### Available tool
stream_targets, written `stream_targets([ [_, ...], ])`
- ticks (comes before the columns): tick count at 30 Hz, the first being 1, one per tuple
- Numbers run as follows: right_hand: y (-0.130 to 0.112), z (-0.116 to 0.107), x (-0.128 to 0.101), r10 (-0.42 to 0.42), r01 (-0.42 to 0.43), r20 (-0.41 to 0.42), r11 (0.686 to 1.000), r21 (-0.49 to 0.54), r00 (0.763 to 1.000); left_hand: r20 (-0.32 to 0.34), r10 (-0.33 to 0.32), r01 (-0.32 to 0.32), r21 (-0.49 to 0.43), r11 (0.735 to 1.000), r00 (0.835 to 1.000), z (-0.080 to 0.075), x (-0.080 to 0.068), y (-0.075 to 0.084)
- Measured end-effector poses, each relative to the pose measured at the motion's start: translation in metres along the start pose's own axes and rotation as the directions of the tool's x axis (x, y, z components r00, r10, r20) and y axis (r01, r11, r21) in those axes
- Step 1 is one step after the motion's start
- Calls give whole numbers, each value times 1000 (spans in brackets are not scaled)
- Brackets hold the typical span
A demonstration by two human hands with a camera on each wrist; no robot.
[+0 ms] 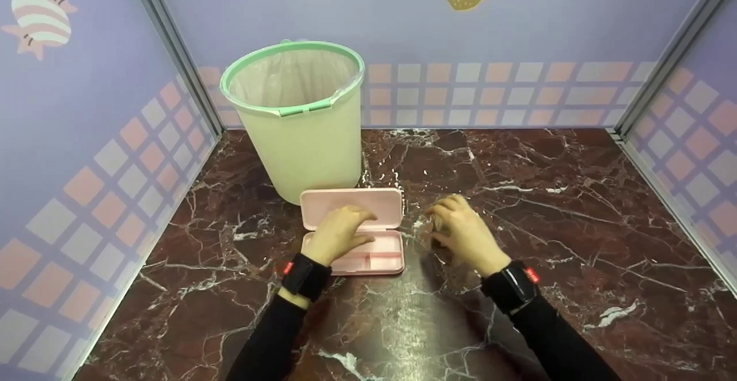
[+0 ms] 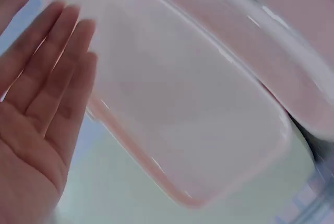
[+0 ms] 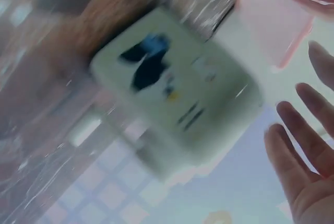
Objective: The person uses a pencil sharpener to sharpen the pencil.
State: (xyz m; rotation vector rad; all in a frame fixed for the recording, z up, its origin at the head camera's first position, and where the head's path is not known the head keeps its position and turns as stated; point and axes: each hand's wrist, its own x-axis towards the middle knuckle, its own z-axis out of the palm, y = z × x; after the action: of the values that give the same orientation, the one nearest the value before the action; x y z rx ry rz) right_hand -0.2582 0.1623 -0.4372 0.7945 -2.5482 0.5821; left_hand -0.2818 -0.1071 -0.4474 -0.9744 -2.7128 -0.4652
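Note:
A pink pencil case (image 1: 348, 208) lies open on the marbled table, its lid raised at the back and a divided tray (image 1: 386, 260) in front. My left hand (image 1: 339, 231) hovers over it; the left wrist view shows straight fingers (image 2: 57, 62) beside the pink lid (image 2: 177, 93), with nothing held. To the case's right, my right hand (image 1: 460, 231) has its fingers slightly bent. A pale box-shaped thing (image 3: 177, 88) with a dark cartoon print and a crank-like knob (image 3: 86, 132) stands beside the spread fingers (image 3: 292, 156), apart from them; the head view hardly shows it.
Behind the case stands a tall pale bin (image 1: 311, 145) with a green rim and a clear liner. Patterned panels (image 1: 437, 93) wall in the back and both sides of the marbled table (image 1: 553, 243).

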Motion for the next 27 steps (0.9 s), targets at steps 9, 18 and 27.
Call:
stream_targets([
  [9,34,3,-5,70,-70,31,997,-19,997,56,41,-41,-13,999,998,18,11,27],
  [18,44,4,-8,110,-109,101,994,-19,989,14,68,-67,-28,997,998,25,12,34],
  [27,39,1,-5,155,-156,110,988,-5,982,39,30,-29,-18,999,999,26,19,42],
])
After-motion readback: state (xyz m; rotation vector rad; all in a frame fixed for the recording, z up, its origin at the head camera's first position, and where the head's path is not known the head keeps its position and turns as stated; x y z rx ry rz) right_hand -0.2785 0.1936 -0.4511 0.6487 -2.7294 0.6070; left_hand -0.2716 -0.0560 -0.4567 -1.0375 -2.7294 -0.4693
